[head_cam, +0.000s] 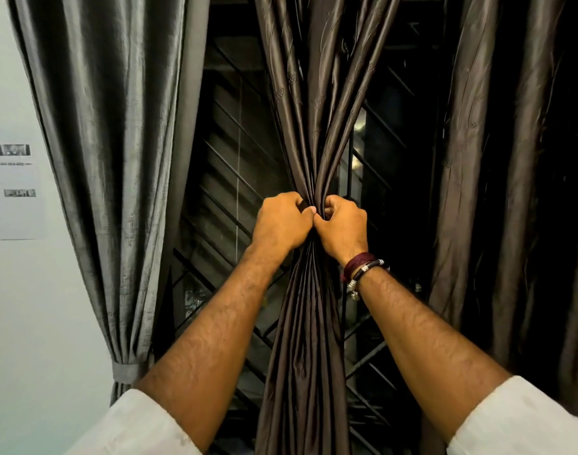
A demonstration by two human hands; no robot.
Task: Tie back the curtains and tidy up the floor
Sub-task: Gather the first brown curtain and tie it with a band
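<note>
Your fingers [299, 203] on both the left hand [281, 221] and right hand [342, 224] curl tight around the gathered middle curtain [309, 133] before the window grille [228, 165], cinching its folds into one bundle, presumably for tying.
</note>
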